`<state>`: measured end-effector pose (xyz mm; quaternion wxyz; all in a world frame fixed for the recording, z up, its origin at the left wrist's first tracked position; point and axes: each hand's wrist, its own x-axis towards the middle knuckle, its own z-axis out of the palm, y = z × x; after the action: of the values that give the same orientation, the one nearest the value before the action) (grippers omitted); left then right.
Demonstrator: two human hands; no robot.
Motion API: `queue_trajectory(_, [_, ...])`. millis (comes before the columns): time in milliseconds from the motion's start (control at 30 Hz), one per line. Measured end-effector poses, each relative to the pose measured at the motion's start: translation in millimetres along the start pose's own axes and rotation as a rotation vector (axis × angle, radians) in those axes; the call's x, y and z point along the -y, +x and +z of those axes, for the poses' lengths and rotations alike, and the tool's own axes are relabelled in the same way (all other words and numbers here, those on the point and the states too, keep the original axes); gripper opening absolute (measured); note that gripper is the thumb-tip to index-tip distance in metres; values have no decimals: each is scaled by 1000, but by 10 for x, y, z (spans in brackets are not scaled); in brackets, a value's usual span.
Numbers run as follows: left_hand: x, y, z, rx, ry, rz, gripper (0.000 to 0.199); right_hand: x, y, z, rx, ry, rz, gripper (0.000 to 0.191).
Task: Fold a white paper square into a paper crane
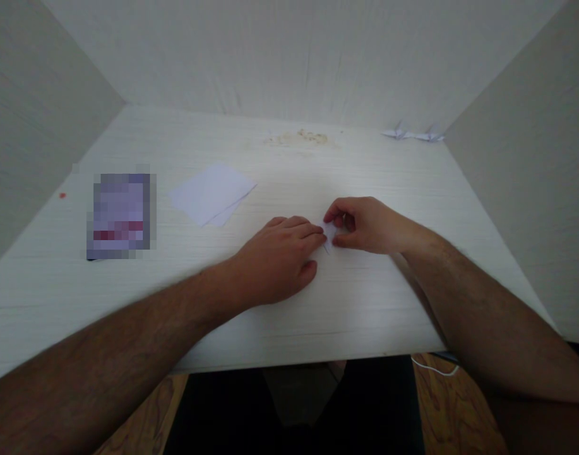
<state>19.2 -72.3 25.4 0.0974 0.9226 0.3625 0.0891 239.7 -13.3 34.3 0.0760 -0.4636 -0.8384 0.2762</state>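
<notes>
A small piece of folded white paper [329, 235] lies on the white table between my two hands. My left hand [286, 256] is palm down, its fingers together and their tips pressing on the paper's left side, most of which they cover. From the right, my right hand [360, 224] holds the paper's edge between curled fingers and thumb. Left of my hands rests a loose stack of white paper sheets [213, 193], slightly fanned out.
A pixelated flat object [119, 208] lies at the table's left. Small folded paper shapes [415, 135] stand at the back right corner. Brownish marks [312, 136] show near the back wall. Walls enclose the table [270, 341] on three sides.
</notes>
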Motion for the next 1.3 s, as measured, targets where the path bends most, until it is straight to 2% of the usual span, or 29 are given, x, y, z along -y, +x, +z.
queue_trajectory(200, [9,-1,-4,-5,-9,1,40,-9,-5,-11,25,-4,-45,31])
queue_trajectory(900, [7,9,-25,27,6,5,39,40,17,-21,70,-81,-60,31])
queue_trajectory(1133, [7,16,-29,23,1,8,39,21,35,-13,54,-78,-63,26])
queue_trajectory(1300, [16,20,-29,31,9,6,38,28,61,-20,60,-77,-50,15])
